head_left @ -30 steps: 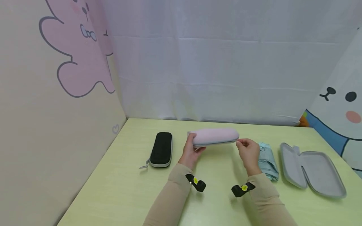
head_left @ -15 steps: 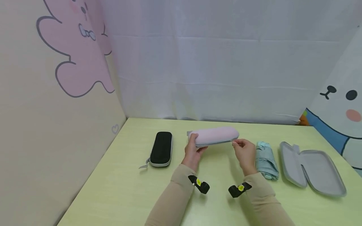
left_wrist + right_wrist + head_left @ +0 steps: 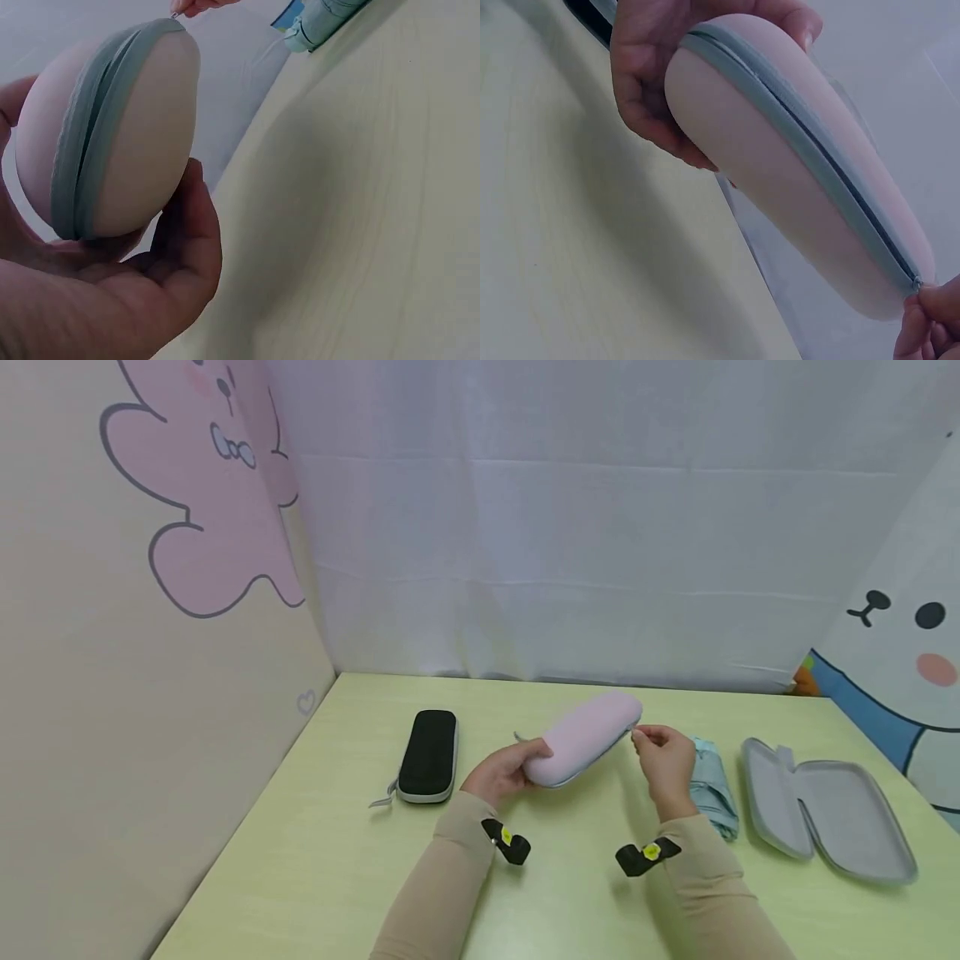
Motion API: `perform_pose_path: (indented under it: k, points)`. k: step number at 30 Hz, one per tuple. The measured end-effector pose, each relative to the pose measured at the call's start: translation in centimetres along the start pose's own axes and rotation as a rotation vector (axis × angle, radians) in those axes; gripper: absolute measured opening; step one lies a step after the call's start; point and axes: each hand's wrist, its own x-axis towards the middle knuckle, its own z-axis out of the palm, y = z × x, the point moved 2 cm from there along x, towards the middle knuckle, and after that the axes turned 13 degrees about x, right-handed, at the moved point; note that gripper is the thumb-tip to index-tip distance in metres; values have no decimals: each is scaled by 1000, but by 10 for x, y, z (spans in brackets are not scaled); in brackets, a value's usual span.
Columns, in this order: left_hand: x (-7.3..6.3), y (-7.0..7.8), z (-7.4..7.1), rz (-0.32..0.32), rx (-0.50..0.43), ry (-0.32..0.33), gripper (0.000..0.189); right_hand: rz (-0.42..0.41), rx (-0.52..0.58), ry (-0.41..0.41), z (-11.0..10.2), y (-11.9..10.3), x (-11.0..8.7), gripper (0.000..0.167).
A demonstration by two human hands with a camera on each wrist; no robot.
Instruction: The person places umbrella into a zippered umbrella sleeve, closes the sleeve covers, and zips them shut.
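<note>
A pale pink zip case (image 3: 581, 739) is held up off the table, tilted with its far end raised to the right. My left hand (image 3: 506, 772) grips its near end, thumb on top and fingers underneath. At the opposite end, the fingertips of my right hand (image 3: 666, 768) pinch the small zipper pull (image 3: 917, 284). Along the side runs a grey-green zipper (image 3: 810, 150), with a narrow dark gap between its tapes from the left hand's end up to the pull. In the left wrist view the same gap shows at the near end.
A black zip case (image 3: 428, 756) lies closed on the left of the pale green table (image 3: 315, 877). To the right are a rolled teal fabric bundle (image 3: 712, 789) and a grey hard case (image 3: 855, 818) lying open. A white curtain (image 3: 570, 568) hangs behind.
The pink case has turned, its near end swinging toward me and its far end rising. My left hand shifted left and down with it; the right hand stayed at the pull, moving slightly right.
</note>
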Motion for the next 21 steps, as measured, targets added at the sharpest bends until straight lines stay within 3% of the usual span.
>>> perform_pose_path:
  k: [5, 9, 21]
  points:
    - [-3, 0, 4, -12, 193, -107, 58, 22, 22, -24, 2, -1, 0, 17]
    - [-4, 0, 7, -22, 254, -99, 53, 10, 26, -52, 4, -2, -2, 17]
    - [-2, -1, 10, 1, 196, 4, 55, -24, 30, -106, 13, 2, -6, 14]
